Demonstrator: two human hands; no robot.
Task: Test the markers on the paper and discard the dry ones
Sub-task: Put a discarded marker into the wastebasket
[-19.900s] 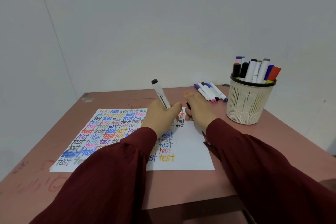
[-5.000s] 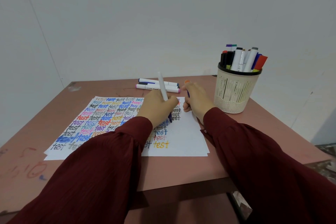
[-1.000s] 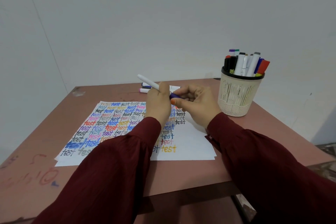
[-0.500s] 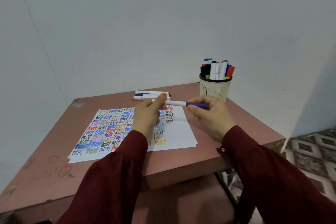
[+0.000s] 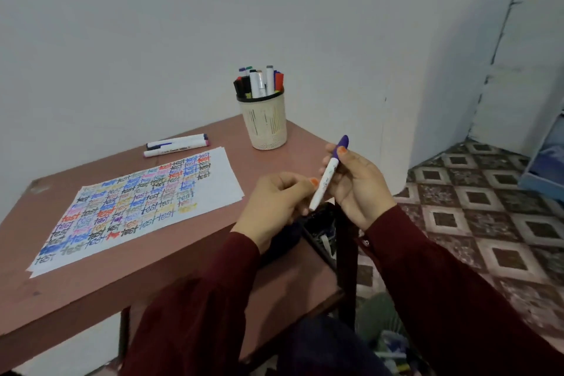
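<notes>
A white marker with a purple cap (image 5: 328,172) is held tilted, cap up, off the table's right front corner. My right hand (image 5: 357,189) grips its upper part near the cap. My left hand (image 5: 274,207) pinches its lower end. Below the marker sits a dark open container (image 5: 320,230) with things inside. The paper (image 5: 225,180), covered in coloured "test" words, lies on the brown table (image 5: 91,284). A cream mesh cup (image 5: 267,122) full of markers stands at the table's far right.
Three capped markers (image 5: 177,145) lie side by side beyond the paper, near the wall. Patterned floor tiles (image 5: 476,223) spread out to the right. A blue object (image 5: 546,165) leans at the right edge of view.
The view has swung right and down. Both hands carried the capped purple marker from above the paper past the table's right front corner, and tilted it from level to cap-up over the dark container.
</notes>
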